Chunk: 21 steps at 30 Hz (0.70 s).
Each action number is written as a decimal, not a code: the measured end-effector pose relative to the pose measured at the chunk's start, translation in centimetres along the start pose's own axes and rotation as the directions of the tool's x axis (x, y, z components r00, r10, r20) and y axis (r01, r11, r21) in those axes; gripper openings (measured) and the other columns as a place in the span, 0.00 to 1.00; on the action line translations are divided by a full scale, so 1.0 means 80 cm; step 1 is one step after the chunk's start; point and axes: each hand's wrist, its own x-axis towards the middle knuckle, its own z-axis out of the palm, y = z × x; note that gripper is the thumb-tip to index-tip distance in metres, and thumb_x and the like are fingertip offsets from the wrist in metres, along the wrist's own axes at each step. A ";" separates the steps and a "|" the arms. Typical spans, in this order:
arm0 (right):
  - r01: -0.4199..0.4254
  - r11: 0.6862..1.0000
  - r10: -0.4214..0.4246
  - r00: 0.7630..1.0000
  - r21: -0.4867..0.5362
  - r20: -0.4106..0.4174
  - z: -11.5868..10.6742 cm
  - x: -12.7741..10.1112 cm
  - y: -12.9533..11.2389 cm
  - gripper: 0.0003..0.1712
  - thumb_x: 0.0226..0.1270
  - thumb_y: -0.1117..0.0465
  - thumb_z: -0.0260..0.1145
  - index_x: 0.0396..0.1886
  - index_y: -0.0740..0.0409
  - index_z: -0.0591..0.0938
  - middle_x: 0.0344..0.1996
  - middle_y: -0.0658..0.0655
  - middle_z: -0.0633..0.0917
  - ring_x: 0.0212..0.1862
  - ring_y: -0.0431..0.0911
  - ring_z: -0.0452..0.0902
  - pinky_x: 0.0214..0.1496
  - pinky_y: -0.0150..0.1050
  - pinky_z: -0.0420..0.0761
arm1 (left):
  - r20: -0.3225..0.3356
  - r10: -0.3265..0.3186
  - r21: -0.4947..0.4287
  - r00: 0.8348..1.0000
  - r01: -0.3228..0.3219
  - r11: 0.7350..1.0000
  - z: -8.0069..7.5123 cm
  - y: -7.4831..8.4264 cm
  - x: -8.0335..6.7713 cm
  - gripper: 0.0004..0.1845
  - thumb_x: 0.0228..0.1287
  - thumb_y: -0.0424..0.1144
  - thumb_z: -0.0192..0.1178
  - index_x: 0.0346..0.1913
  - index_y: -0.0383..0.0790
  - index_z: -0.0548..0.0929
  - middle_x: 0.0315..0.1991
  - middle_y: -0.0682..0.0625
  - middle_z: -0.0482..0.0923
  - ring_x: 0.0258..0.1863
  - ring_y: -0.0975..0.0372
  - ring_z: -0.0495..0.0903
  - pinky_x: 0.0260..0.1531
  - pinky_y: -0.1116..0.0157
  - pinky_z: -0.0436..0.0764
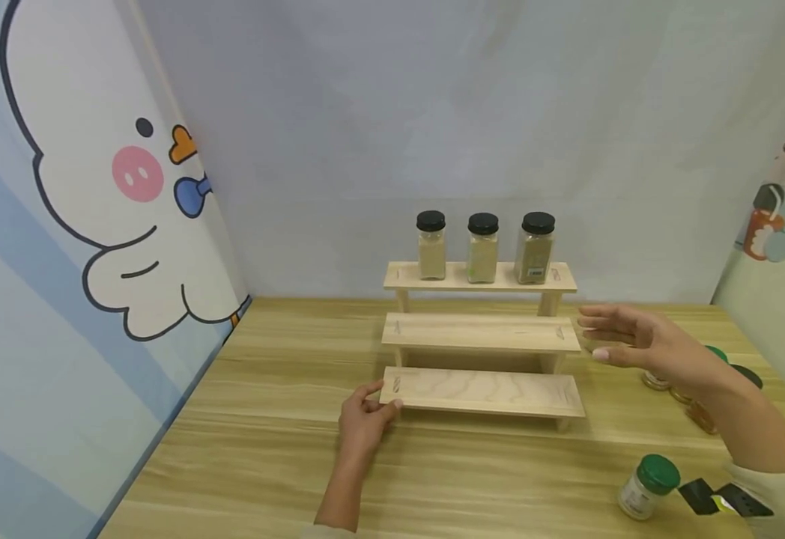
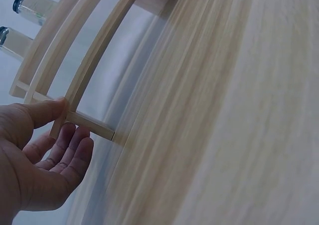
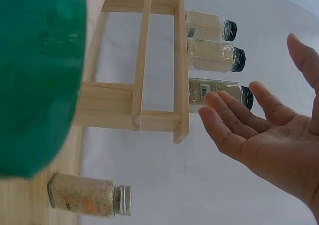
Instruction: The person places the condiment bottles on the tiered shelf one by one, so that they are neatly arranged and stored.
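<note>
A three-tier wooden rack stands on the table. My left hand pinches the left end of its lowest shelf; in the left wrist view the thumb is on the board's top and fingers curl below. Three clear jars with black lids, a left one, a middle one and a right one, stand upright on the top shelf, holding pale to greenish-brown powder. To the rack's right my right hand hovers, fingers extended, holding nothing and apart from the rack.
Several spice jars stand right of the rack, partly hidden by my right forearm. Nearer the front right is a green-lidded jar. A large green lid blocks the right wrist view's left side. A pale wall stands behind.
</note>
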 end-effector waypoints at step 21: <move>0.042 0.982 -0.084 0.970 0.186 0.228 -0.003 -0.061 0.031 0.31 0.67 0.79 0.48 0.69 0.69 0.54 0.63 0.46 0.69 0.60 0.39 0.66 0.50 0.38 0.75 | -0.002 -0.019 0.014 1.000 0.019 1.000 0.000 0.001 -0.002 0.26 0.52 0.34 0.68 0.56 0.32 0.76 0.25 0.45 0.80 0.25 0.50 0.80 0.21 0.66 0.73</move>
